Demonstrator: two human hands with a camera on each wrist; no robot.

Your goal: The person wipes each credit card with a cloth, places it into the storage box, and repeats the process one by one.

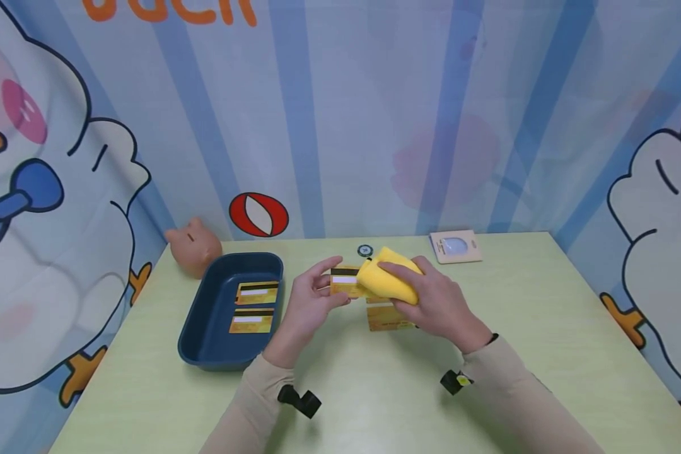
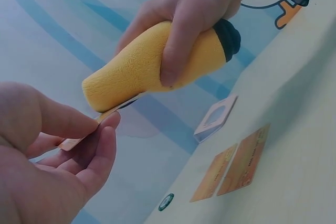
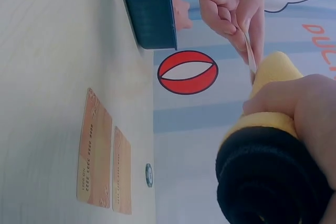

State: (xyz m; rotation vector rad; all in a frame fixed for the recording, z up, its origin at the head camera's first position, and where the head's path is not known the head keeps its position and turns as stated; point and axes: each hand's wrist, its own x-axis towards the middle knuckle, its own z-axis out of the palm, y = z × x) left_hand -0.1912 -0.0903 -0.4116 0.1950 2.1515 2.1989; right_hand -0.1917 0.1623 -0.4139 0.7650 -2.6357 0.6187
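My left hand (image 1: 309,299) pinches a gold bank card (image 1: 342,280) by one end, thumb on one face and fingers on the other. My right hand (image 1: 442,306) grips a fuzzy yellow roll (image 2: 128,72) with a black end (image 3: 268,177). The roll's yellow end lies against the card and covers its far part in the head view. Both are held up over the table. Below them, two more gold cards lie side by side on the tabletop, the larger-looking one (image 3: 94,153) showing embossed numbers beside the other (image 3: 122,171).
A dark blue tray (image 1: 186,334) on the left holds two gold cards (image 1: 257,292), stripe side up. Behind it sits a pink piggy bank (image 1: 195,249). Along the back edge lie a small round chip (image 1: 365,250) and a pale flat box (image 1: 470,248). A printed curtain (image 1: 346,126) hangs behind.
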